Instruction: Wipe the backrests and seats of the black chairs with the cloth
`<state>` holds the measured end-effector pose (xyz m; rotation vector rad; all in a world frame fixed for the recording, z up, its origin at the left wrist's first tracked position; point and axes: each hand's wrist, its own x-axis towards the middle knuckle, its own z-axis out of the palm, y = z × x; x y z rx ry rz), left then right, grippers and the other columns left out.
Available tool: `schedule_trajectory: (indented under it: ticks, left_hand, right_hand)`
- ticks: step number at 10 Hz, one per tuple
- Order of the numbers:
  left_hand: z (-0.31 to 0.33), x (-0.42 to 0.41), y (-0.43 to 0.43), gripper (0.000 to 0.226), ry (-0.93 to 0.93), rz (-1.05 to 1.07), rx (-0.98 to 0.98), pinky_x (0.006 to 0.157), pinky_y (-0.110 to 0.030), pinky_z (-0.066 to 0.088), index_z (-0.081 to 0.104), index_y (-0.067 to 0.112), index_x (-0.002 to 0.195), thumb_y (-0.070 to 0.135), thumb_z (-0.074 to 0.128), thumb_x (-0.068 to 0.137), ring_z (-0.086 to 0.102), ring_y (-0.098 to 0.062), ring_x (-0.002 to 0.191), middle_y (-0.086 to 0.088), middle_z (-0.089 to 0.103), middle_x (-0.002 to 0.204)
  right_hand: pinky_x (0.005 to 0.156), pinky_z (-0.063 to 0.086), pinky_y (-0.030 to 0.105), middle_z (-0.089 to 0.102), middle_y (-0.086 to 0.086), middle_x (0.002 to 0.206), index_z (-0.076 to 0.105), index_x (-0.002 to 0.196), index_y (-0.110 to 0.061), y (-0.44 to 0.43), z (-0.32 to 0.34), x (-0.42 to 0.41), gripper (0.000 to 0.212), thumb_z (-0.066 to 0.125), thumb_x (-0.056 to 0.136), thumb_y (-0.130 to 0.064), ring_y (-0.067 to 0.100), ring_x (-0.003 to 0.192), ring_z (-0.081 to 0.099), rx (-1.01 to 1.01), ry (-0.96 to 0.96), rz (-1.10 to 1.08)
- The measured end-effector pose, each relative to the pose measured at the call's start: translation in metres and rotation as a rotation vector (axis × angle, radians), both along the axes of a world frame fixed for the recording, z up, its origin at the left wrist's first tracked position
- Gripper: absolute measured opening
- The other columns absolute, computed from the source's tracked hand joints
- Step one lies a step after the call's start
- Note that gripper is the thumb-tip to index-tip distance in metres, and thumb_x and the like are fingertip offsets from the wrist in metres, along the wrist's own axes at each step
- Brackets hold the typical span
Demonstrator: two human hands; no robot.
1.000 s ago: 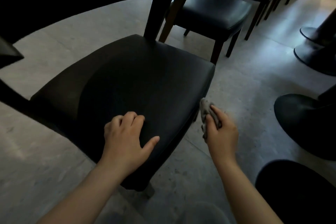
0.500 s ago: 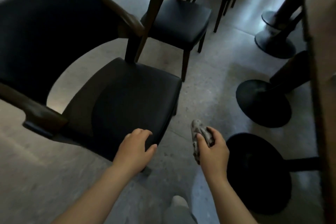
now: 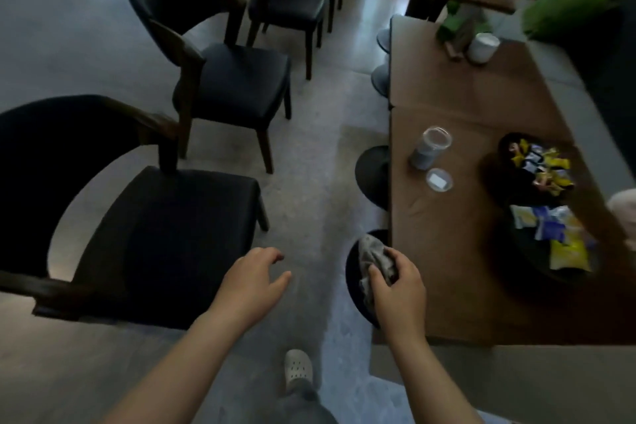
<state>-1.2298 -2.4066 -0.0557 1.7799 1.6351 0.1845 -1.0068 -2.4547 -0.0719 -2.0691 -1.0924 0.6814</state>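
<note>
The chair (image 3: pixel 165 237) stands left of my left hand (image 3: pixel 251 282), and a second chair (image 3: pixel 241 79) stands well ahead of it. That hand hangs loosely curled, holding nothing, just off the seat's corner (apart from it, I think). My right hand (image 3: pixel 399 289) grips the bunched cloth (image 3: pixel 373 258), with the table (image 3: pixel 447 286) edge just beside it to the right.

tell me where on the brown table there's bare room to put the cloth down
Bare wood on the table runs from its near edge up to the lid and jar, left of the snack trays. Another patch lies between jar and white cup. The right side is crowded.
</note>
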Motion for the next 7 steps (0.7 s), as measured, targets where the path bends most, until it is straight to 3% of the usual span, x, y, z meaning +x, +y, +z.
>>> schedule_trajectory:
  ticks: [3,5,7]
  left_hand:
    - [0.023,0.054,-0.003,0.04,0.05,-0.107,-0.025,0.095,-0.025,0.045,0.056,0.023,0.13,0.039,0.059,0.094,0.055,-0.013,0.116,0.004,0.056,0.128]
    - [0.029,0.061,0.013,0.041,0.093,-0.092,0.017,0.093,-0.022,0.044,0.054,0.024,0.132,0.04,0.057,0.094,0.054,-0.01,0.116,0.006,0.055,0.129]
    - [0.033,0.059,0.018,0.04,0.109,-0.033,0.021,0.092,-0.023,0.045,0.055,0.026,0.131,0.041,0.057,0.094,0.054,-0.01,0.115,0.008,0.056,0.128]
  right_hand:
    - [0.112,0.033,0.042,0.036,0.013,0.15,0.042,0.145,-0.009,-0.014,-0.014,0.098,0.053,0.059,0.095,-0.013,0.03,0.136,0.038,-0.175,-0.116,-0.204]
    - [0.112,0.036,0.046,0.031,0.01,0.155,0.041,0.146,-0.014,0.007,-0.041,0.132,0.058,0.062,0.093,-0.015,0.031,0.138,0.035,-0.287,-0.131,-0.14]
    - [0.107,0.038,0.052,0.038,0.007,0.152,0.042,0.145,-0.019,0.015,-0.029,0.129,0.058,0.063,0.092,-0.028,0.036,0.139,0.03,-0.38,-0.336,-0.126]
